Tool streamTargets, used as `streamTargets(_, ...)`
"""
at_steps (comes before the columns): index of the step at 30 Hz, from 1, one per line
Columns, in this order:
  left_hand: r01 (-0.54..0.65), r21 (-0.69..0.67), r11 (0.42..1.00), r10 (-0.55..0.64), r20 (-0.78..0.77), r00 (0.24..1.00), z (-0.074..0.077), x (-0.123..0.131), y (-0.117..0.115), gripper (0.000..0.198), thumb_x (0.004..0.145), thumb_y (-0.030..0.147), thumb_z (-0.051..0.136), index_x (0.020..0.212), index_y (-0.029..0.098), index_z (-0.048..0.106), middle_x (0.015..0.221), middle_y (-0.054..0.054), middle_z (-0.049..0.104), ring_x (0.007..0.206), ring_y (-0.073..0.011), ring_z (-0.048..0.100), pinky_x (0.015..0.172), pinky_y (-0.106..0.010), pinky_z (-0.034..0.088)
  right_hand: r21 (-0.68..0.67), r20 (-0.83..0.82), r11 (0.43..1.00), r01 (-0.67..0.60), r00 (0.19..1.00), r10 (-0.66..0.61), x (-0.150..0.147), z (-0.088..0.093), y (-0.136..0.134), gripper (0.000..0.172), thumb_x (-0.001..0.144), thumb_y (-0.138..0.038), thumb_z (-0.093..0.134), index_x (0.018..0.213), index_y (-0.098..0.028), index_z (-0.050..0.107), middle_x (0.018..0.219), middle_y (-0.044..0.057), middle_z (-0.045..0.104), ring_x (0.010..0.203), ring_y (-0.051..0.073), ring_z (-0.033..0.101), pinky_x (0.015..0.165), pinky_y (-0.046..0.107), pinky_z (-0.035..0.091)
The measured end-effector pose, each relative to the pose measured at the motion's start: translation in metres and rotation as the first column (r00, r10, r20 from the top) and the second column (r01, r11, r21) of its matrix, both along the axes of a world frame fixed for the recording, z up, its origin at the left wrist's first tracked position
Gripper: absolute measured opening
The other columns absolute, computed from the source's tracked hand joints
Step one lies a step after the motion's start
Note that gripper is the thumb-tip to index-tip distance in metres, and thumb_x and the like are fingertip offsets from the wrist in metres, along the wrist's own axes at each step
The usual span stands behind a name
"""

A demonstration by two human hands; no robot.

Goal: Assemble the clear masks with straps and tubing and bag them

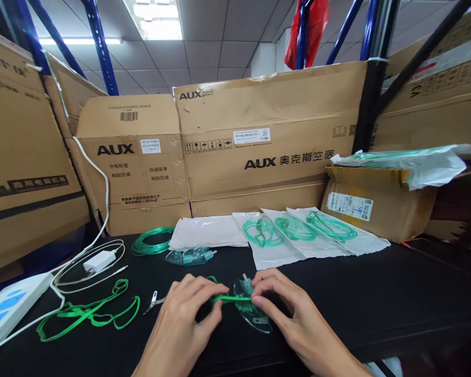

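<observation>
My left hand (182,317) pinches a green elastic strap (231,298) between thumb and fingers. The strap runs taut to the right, across a clear oxygen mask (257,320) lying on the black table. My right hand (292,306) is closed at the mask's edge, its thumb and fingers pinching the strap's other end; the fingertips partly hide that spot. Beside my left wrist lies a small metal tool (153,302), partly covered by the hand. Behind my hands rests a second clear mask (190,255) with a green connector.
Loose green straps (84,314) lie at left, near a white power strip (13,309) and a white adapter (100,261) with cables. Coiled green tubing (151,242) sits behind. White pouches with tubing (280,256) line the back, before cardboard boxes (259,136).
</observation>
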State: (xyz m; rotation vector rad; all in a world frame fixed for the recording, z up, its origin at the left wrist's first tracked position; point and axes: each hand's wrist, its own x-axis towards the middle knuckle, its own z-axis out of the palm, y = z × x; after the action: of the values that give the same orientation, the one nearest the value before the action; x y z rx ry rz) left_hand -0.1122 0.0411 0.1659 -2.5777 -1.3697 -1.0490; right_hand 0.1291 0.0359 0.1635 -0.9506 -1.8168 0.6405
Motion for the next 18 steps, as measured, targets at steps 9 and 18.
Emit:
streamTargets(9, -0.143, -0.049, 0.989, 0.135, -0.144, 0.980, 0.018, -0.038, -0.010, 0.021, 0.094, 0.023, 0.058, 0.094, 0.032, 0.076, 0.094, 0.001, 0.078, 0.089, -0.0260, 0.071, 0.085, -0.039, 0.053, 0.004, 0.008, 0.999, 0.049, 0.999, -0.049, -0.001, 0.000, -0.001, 0.019, 0.104, -0.027, 0.056, 0.086, -0.025, 0.061, 0.100, 0.003, 0.065, 0.096, 0.022, 0.064, 0.088, 0.035, 0.047)
streamTargets(18, -0.013, 0.015, 1.000, 0.017, -0.297, 0.955, 0.005, -0.081, -0.018, 0.041, 0.091, 0.027, 0.068, 0.126, 0.049, 0.073, 0.123, 0.006, 0.081, 0.117, -0.0328, 0.077, 0.094, -0.048, 0.066, -0.005, 0.047, 0.999, 0.045, 0.998, -0.045, -0.002, 0.001, -0.002, 0.017, 0.103, -0.023, 0.055, 0.087, -0.025, 0.060, 0.102, 0.004, 0.064, 0.096, 0.023, 0.063, 0.088, 0.035, 0.045)
